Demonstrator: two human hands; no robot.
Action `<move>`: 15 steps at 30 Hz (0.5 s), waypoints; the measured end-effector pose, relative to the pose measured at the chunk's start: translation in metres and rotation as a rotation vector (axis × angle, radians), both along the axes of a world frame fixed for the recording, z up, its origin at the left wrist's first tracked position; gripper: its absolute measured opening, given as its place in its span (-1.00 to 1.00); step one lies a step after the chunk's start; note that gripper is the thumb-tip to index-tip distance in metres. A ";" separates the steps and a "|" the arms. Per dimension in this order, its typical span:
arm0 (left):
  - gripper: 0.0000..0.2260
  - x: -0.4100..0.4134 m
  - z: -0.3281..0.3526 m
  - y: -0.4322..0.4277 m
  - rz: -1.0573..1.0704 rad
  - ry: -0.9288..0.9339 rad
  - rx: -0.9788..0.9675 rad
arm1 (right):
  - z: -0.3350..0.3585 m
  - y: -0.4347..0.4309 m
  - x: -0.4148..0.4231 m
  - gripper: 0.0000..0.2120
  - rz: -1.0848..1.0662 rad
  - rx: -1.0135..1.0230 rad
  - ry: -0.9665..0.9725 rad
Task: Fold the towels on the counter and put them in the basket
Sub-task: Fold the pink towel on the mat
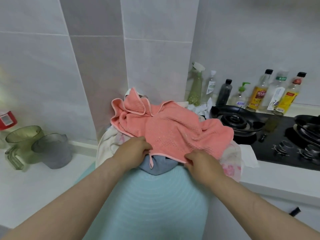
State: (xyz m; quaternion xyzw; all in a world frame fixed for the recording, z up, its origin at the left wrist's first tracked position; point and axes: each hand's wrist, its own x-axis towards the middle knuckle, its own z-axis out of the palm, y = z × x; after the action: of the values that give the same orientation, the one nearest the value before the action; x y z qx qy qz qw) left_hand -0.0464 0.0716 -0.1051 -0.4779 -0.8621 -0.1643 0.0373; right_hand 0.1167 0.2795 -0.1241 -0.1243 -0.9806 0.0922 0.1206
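Head cam: pink towel (173,129) lies crumpled atop a pile of cloths at the counter (34,187) corner, just left of the hob (277,149), w/ a blue towel (159,165) showing under its near hem. L hand (133,149) has fingers curled, pinching that hem by the hanging loop; R hand (200,161) is curled too, pinching the same hem further right. Bottles (258,94) line the wall behind the hob; cups (52,151) stand far left.
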 end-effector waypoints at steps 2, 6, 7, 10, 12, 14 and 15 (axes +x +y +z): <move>-0.83 0.003 0.000 0.004 0.029 0.016 0.062 | -0.009 0.005 0.007 -0.80 0.004 -0.051 0.091; -0.89 0.021 0.011 0.002 0.111 -0.100 0.281 | -0.009 -0.001 0.019 -0.82 -0.021 -0.214 0.309; -0.88 0.027 0.014 -0.001 0.135 -0.111 0.302 | -0.007 -0.005 0.021 -0.83 -0.034 -0.224 0.339; -0.87 0.047 0.014 -0.014 0.175 -0.030 0.347 | -0.006 -0.015 0.030 -0.86 -0.019 -0.184 0.423; -0.88 0.062 0.014 -0.025 0.161 -0.017 0.395 | -0.005 -0.023 0.039 -0.88 0.016 -0.182 0.473; -0.93 0.078 0.013 -0.039 0.129 -0.001 0.390 | -0.006 -0.033 0.051 -0.87 0.070 -0.209 0.498; -0.87 0.087 0.011 -0.047 0.123 0.028 0.349 | -0.007 -0.040 0.059 -0.86 0.100 -0.206 0.509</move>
State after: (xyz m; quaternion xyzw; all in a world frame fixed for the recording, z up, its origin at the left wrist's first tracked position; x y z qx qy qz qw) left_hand 0.0402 0.0242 -0.0943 -0.4129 -0.8474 -0.3023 0.1418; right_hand 0.1754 0.2394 -0.1309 -0.0601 -0.9091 0.2257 0.3449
